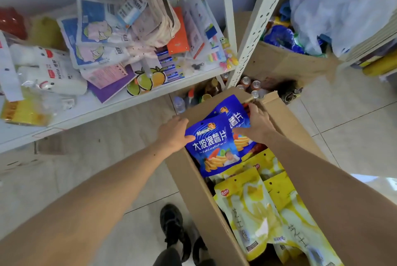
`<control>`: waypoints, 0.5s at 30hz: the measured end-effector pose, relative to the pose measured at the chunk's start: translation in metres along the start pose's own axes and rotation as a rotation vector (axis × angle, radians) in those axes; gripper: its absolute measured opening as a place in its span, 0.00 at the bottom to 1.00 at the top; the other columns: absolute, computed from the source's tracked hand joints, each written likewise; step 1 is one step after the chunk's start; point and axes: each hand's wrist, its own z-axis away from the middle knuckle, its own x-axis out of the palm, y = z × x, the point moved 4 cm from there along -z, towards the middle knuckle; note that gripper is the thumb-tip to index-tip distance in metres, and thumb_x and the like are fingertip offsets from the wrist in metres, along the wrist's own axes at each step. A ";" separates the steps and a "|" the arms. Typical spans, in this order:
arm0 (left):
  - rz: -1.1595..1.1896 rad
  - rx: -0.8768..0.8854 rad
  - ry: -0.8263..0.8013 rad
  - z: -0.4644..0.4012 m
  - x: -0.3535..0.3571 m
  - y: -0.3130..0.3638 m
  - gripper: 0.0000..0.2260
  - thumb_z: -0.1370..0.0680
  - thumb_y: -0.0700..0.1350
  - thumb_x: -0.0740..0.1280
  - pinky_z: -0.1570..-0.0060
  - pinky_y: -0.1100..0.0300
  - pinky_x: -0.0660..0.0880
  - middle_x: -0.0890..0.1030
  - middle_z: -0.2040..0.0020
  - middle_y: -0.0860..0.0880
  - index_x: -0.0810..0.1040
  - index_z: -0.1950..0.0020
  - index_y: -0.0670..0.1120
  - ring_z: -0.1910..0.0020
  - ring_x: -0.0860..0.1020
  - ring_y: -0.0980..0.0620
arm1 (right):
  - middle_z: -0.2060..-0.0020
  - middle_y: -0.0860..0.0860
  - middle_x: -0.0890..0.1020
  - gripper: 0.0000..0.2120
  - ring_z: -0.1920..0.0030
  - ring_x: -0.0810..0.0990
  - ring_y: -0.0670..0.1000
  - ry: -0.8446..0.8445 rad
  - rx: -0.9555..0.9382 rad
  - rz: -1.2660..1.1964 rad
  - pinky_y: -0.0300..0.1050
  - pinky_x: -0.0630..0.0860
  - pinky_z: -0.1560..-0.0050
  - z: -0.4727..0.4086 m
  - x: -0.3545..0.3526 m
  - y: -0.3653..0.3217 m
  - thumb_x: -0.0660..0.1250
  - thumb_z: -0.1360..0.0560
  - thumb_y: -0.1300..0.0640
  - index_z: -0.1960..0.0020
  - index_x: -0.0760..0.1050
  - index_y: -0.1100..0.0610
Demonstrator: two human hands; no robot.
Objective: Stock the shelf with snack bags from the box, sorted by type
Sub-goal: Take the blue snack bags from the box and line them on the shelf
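Both hands (pixel 174 132) grip blue bags (pixel 212 147).

Glossy plastic blue snack bags (pixel 212 147) are shining between my hands; the matt cardboard box (pixel 199 197) is looking rough below them.

Two bare forearms, no sleeves in view, no watch or rings showing on the left hand (pixel 174 134) or the right hand (pixel 258 125). Light hair and a few small dark marks visible along the left forearm. Lower down, a black lace-up shoe (pixel 173 226) with a chunky sole, and above it the hem of a dark trouser leg (pixel 169 257).
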 end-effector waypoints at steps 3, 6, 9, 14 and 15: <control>-0.047 0.032 0.078 -0.009 0.010 0.000 0.18 0.24 0.56 0.68 0.50 0.54 0.73 0.76 0.42 0.46 0.76 0.42 0.44 0.43 0.76 0.47 | 0.32 0.55 0.72 0.41 0.31 0.67 0.57 0.045 -0.041 0.010 0.53 0.69 0.34 -0.015 0.011 0.004 0.76 0.31 0.46 0.26 0.61 0.56; -0.077 0.055 0.133 -0.012 0.012 0.002 0.12 0.22 0.53 0.67 0.60 0.58 0.68 0.78 0.48 0.46 0.76 0.52 0.44 0.52 0.77 0.48 | 0.39 0.56 0.75 0.29 0.37 0.72 0.57 0.095 -0.070 0.053 0.52 0.72 0.39 -0.022 0.014 0.006 0.74 0.28 0.48 0.32 0.70 0.56; -0.023 0.053 0.148 -0.014 0.010 0.001 0.12 0.21 0.52 0.66 0.62 0.59 0.66 0.79 0.53 0.46 0.69 0.57 0.46 0.56 0.76 0.49 | 0.46 0.56 0.77 0.15 0.43 0.75 0.58 0.115 -0.108 0.038 0.47 0.72 0.46 -0.027 0.014 0.007 0.70 0.25 0.51 0.41 0.79 0.57; 0.510 0.045 0.104 -0.005 -0.005 -0.001 0.12 0.22 0.50 0.68 0.65 0.66 0.71 0.78 0.55 0.48 0.70 0.52 0.43 0.56 0.77 0.54 | 0.56 0.52 0.77 0.05 0.56 0.74 0.52 0.005 -0.105 -0.142 0.42 0.66 0.64 -0.014 0.004 -0.001 0.64 0.21 0.55 0.51 0.73 0.57; 0.644 0.022 0.104 0.000 -0.010 -0.001 0.12 0.22 0.49 0.68 0.64 0.67 0.72 0.79 0.54 0.49 0.70 0.51 0.43 0.55 0.79 0.54 | 0.58 0.51 0.77 0.05 0.56 0.75 0.51 -0.025 -0.108 -0.193 0.41 0.67 0.66 -0.008 -0.001 -0.003 0.63 0.20 0.55 0.53 0.70 0.56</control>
